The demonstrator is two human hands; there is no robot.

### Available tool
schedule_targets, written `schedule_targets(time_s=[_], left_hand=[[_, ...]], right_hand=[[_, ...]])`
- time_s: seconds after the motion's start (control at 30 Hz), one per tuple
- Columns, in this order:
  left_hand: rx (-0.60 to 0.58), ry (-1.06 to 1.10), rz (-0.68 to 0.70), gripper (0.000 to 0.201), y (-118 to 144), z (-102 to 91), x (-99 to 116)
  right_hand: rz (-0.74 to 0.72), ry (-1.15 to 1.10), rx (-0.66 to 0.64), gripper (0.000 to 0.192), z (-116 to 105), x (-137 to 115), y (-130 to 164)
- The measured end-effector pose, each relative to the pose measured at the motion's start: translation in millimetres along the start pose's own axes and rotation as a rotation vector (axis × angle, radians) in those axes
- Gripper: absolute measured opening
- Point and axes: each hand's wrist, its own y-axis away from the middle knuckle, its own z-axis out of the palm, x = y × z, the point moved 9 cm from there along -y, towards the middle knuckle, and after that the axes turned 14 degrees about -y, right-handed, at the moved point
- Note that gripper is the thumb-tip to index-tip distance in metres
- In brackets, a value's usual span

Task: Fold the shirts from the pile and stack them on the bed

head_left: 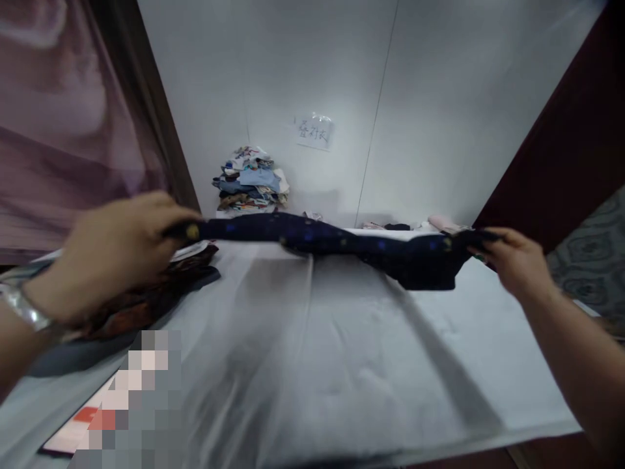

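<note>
A dark navy garment with small blue and yellow spots is stretched in the air above the white-covered table. My left hand, with a silvery band at the wrist, pinches its left end. At the opposite end, my right hand grips the cloth between thumb and fingers. The garment hangs in a narrow strip, with a squarish flap drooping near the right end. Its exact kind cannot be made out. Both hands are slightly blurred.
A tall stack of folded clothes stands at the back. More dark garments are heaped at the left, near a partly pixelated phone-like screen. Small cloth items lie along the far edge. A handwritten paper hangs on the wall.
</note>
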Motion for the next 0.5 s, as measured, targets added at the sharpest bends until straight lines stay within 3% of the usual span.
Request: schedule_targets(time_s=[0.1,0.23,0.3,0.4,0.5], left_hand=[[-0.280,0.119,0.123,0.038,68,67.3,26],[-0.614,0.232,0.187,0.043,159,145.1,49],[-0.686,0.248,0.188,0.048,190,169.8,52],[-0.690,0.253,0.150,0.051,211,191.8,46],[-0.671,0.273,0.144,0.051,214,200.7,44]], right_hand=[[0.262,0.064,-0.083,0.018,-19,62,60],[0.641,0.231,-0.472,0.030,-23,125,148],[0.787,0.312,-0.619,0.041,-24,139,181],[0.862,0.363,-0.699,0.058,-20,144,191],[0.672,0.396,-0.634,0.051,-2,136,153]])
